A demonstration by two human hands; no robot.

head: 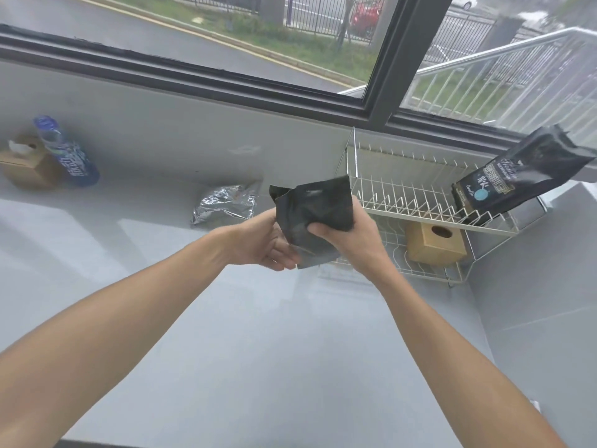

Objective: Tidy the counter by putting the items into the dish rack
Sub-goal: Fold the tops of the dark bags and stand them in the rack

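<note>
Black pouch (315, 218) clamped in right hand (350, 236), left hand (266, 242) cupping its lower edge — seemingly loosely — beside the dish rack (416, 202) at the counter's (258, 334) right end.

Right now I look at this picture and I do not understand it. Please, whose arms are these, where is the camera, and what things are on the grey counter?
There is no machine here. A person wears one camera on the head, looking forward and down, so the two bare arms are the person's own. The left hand and the right hand together hold a small black pouch above the grey counter.

By the window stands a white wire dish rack. A large black bag leans on its upper level, and a wooden box sits on its lower level.

On the counter lie a crumpled silver bag and, far left, a blue bottle beside a brown tissue box.
</note>
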